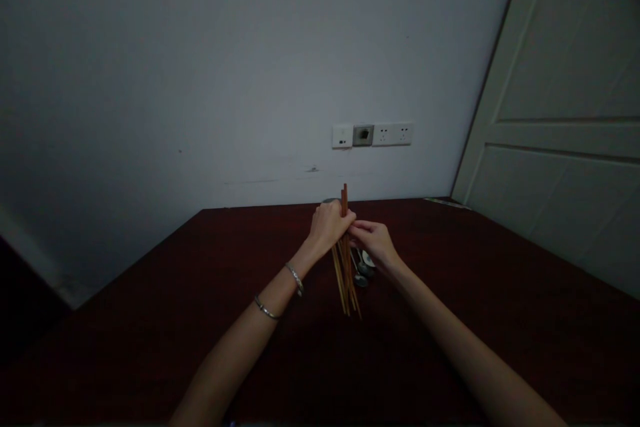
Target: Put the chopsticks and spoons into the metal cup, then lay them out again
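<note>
My left hand (329, 223) is wrapped round a bundle of wooden chopsticks (347, 273). They stand tilted, with two reddish-brown ends poking up above the thumb and the paler lower ends fanned out towards me. My right hand (374, 240) is closed in a pinch, its fingertips meeting the left thumb beside the bundle. Whatever lies between those fingertips is hidden. Several metal spoons (361, 280) show just below the right hand, close to the chopsticks; their handles run up under the fingers. Behind my left hand a greyish rounded rim (331, 200) is partly covered.
A dark red table (200, 267) extends beneath both hands and backs onto a pale wall (240, 80). Sockets and switch plates (393, 135) sit on that wall. At the right stands a white panelled door (560, 147). Light is dim.
</note>
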`<state>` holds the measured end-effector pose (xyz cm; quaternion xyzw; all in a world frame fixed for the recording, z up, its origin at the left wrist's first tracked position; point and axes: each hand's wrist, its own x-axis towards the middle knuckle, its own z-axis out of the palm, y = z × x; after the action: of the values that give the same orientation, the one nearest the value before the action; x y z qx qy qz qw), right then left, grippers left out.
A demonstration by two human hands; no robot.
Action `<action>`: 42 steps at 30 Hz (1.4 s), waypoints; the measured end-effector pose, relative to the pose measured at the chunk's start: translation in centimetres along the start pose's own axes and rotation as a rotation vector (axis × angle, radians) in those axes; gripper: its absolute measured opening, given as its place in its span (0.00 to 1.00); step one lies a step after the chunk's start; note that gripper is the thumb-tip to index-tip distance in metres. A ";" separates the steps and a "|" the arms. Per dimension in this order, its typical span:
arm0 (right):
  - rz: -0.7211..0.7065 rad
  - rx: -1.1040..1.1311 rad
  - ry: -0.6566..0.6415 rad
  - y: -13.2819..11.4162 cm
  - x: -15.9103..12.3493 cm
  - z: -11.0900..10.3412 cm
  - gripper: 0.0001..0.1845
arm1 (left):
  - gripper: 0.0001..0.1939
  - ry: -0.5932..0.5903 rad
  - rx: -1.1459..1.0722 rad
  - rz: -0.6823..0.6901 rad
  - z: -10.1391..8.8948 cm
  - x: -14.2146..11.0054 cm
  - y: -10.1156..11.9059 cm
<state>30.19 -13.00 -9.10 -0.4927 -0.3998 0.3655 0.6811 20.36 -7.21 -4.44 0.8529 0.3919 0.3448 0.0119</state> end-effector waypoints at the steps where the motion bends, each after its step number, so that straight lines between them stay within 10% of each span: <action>1: 0.004 0.002 0.005 0.0 0.0 0.0 0.13 | 0.14 0.007 0.013 -0.001 0.0 -0.1 0.1; 20: 0.016 0.083 -0.034 -0.1 -0.5 0.1 0.17 | 0.14 -0.031 0.082 -0.003 -2.5 -1.0 1.3; 33: 0.032 0.143 -0.138 -1.4 -0.8 -0.1 0.17 | 0.16 -0.405 -0.831 -0.033 -3.6 0.7 -2.1; 42: 0.046 0.127 -0.199 -2.3 -1.5 -0.2 0.18 | 0.16 -0.339 -0.993 -0.137 -2.4 0.5 -1.7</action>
<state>29.97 -14.92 -7.21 -0.4186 -0.4303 0.4527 0.6593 18.06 -6.32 -2.84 0.7609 0.2286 0.3446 0.5001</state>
